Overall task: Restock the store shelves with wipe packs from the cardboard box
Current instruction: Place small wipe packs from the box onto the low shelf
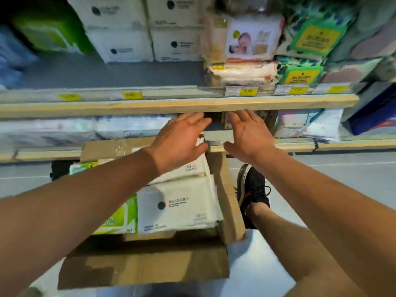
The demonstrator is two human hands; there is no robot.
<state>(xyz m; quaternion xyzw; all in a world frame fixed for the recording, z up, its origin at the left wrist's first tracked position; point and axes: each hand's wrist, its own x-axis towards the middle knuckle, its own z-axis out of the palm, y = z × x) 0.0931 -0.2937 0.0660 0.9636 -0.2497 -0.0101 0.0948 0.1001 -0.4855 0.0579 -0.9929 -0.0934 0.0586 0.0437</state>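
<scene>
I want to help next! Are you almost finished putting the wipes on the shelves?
Not yet. White wipe packs already sit stacked on the upper shelf. Right now the left hand and right hand are open and empty by the lower shelf. The cardboard box still holds white packs and green packs.

two hands, left (pixel 180 139) and right (pixel 249 136), one cardboard box (pixel 150 269), two white wipe packs (pixel 177 207) in it, two green packs (pixel 116 219), one black shoe (pixel 254 189), five yellow price tags (pixel 248 91)
</scene>
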